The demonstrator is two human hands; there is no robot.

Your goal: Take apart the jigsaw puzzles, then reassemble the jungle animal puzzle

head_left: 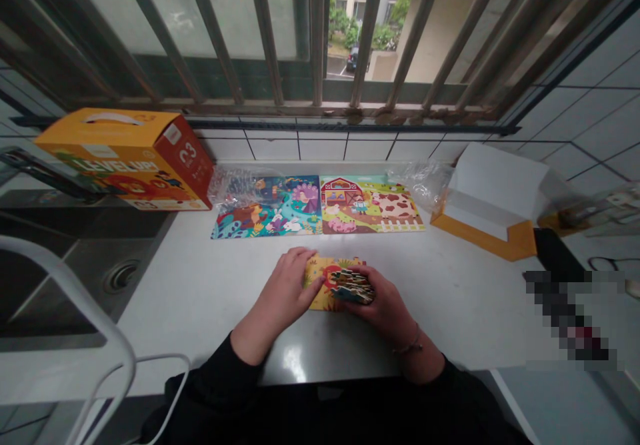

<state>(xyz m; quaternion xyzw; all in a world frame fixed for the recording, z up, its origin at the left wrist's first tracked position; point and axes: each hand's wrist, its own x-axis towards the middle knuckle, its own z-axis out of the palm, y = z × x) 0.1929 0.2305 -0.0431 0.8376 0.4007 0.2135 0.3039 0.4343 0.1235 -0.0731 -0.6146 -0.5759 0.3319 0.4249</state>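
A yellow picture puzzle [317, 302] with an orange lion lies on the counter in front of me. Along its left edge my left hand [287, 285] is closed, thumb over the picture and fingers curled at the upper corner. My right hand [385, 301] grips a thick stack of puzzle pieces [353, 286], their layered edges showing, above the puzzle's right part. The stack and the hand cover much of that side. Just beyond lie two picture boards side by side: a blue-green animal scene [295, 208] and a farm scene [370, 215] with a cow.
A yellow-orange carton [125, 158] stands back left beside the sink [75, 258]. Crumpled clear plastic [235, 188] lies next to it. An opened white-and-orange box [480, 221] is on the right. A white curved tube [95, 305] crosses the lower left. Window bars [270, 38] rise behind.
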